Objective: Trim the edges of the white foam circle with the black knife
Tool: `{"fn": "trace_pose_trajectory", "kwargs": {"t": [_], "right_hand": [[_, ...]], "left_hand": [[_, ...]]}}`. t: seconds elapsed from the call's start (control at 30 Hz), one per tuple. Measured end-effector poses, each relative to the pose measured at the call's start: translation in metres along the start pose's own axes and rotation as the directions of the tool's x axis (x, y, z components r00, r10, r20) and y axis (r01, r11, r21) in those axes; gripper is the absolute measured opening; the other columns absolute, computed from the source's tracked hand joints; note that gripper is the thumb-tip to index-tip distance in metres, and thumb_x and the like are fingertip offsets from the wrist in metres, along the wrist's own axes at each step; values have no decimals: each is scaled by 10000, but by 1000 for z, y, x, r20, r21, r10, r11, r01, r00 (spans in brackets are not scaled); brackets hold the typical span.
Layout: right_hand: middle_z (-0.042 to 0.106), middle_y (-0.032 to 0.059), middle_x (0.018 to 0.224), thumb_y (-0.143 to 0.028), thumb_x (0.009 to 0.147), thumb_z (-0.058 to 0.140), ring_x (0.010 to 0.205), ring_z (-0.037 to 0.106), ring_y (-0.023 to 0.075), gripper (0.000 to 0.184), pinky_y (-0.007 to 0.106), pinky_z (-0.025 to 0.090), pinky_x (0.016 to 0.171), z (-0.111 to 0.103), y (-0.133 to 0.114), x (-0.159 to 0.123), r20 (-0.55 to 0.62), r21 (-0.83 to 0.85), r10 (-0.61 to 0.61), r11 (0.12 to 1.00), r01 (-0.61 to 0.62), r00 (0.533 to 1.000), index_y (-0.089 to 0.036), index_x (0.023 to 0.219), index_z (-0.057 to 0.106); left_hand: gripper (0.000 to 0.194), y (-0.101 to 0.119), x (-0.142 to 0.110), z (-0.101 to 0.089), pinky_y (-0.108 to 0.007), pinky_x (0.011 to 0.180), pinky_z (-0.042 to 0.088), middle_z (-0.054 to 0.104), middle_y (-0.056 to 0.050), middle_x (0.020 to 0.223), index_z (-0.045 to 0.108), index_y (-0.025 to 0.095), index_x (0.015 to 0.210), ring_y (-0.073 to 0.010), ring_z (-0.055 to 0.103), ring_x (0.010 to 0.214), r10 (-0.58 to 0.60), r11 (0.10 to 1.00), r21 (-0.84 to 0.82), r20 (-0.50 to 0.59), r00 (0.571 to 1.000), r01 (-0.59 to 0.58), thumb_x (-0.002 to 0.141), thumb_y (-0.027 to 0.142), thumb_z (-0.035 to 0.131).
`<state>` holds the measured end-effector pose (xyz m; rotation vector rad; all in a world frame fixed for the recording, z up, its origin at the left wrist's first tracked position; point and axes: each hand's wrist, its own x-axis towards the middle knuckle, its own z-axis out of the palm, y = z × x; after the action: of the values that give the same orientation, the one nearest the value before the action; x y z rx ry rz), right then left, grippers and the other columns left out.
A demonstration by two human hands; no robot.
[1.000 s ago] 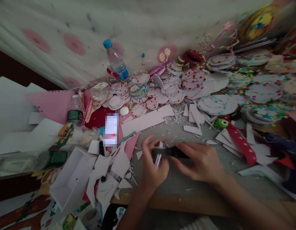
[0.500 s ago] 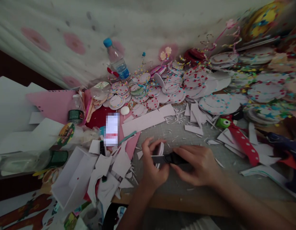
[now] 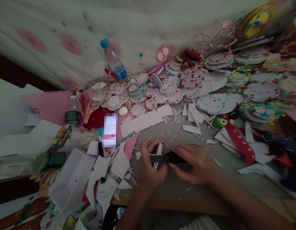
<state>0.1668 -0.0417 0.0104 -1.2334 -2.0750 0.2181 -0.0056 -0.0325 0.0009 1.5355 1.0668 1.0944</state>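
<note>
My left hand (image 3: 151,167) is closed around a small stack of white foam-board pieces (image 3: 159,147), seen edge-on between thumb and fingers. In my right hand (image 3: 194,163) is a black-handled utility knife (image 3: 172,157). Its flat metal blade (image 3: 155,158) points left and lies across the white pieces, close to the left fingers. Both hands are just above the grey cutting mat (image 3: 176,191), near the table's front edge. The far ends of the knife handle and of the pieces are hidden by my fingers.
Behind lie many decorated white discs (image 3: 171,88) and a water bottle (image 3: 116,64). At left are a phone (image 3: 110,130), a white open box (image 3: 71,180) and paper scraps (image 3: 120,161). White strips (image 3: 143,123) lie ahead; a red dotted ribbon (image 3: 239,140) and glue gun (image 3: 279,143) are right.
The whole view has shifted slightly, so things appear a little further left. Both hands keep their grips; the right hand is slightly blurred, and the blade still lies across the white pieces.
</note>
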Motion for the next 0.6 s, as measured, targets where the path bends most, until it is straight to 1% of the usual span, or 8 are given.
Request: {"fn": "trace_pose_trajectory", "kwargs": {"t": [0.07, 0.17, 0.33, 0.4, 0.47, 0.6], "right_hand": [[675, 49, 653, -332, 845, 503, 517, 624, 170, 214, 273, 433, 487, 1, -4, 0, 18, 20, -28, 999, 28, 999, -155, 873, 619], [682, 54, 671, -327, 842, 505, 525, 629, 173, 209, 276, 429, 489, 2, -5, -1, 17, 19, -32, 999, 31, 999, -154, 883, 616], [694, 51, 696, -335, 849, 511, 538, 632, 162, 210, 267, 423, 507, 2, 2, -4, 18, 2, -4, 1000, 4, 1000, -165, 899, 623], [701, 57, 710, -341, 858, 517, 549, 643, 166, 220, 267, 423, 511, 2, 6, -5, 18, -29, 38, 999, -37, 999, -162, 903, 636], [706, 60, 700, -362, 866, 522, 543, 650, 176, 239, 267, 415, 498, 0, 11, -4, 2, -98, 97, 990, -96, 995, -160, 885, 648], [700, 52, 642, -412, 878, 501, 507, 649, 182, 292, 252, 388, 460, -5, 19, -1, -99, -211, 192, 955, -209, 976, -160, 866, 649]], "left_hand": [[723, 0, 0, 0, -461, 996, 419, 595, -105, 1188, 303, 236, 1264, -259, 574, 1118, -14, 1000, -18, -3, 1000, 14, 621, 55, 581], [734, 1, 1, 0, -460, 987, 423, 595, -107, 1188, 304, 235, 1260, -263, 574, 1115, -31, 999, -16, 0, 1000, 31, 607, 53, 585], [710, 2, 2, -2, -417, 976, 422, 612, -97, 1166, 303, 231, 1266, -233, 589, 1075, -8, 1000, 7, -18, 1000, 8, 635, 26, 554], [680, 2, 2, -1, -404, 980, 419, 622, -85, 1152, 308, 237, 1266, -220, 593, 1067, -17, 1000, 17, -26, 1000, 17, 665, 19, 539], [667, 1, -1, -1, -388, 969, 432, 618, -81, 1161, 306, 245, 1277, -213, 593, 1075, -33, 999, 14, -32, 999, 34, 690, 17, 528], [680, 2, -4, -3, -392, 998, 414, 604, -85, 1230, 323, 252, 1295, -226, 568, 1145, -52, 998, 16, -16, 998, 53, 695, 24, 550]]}}
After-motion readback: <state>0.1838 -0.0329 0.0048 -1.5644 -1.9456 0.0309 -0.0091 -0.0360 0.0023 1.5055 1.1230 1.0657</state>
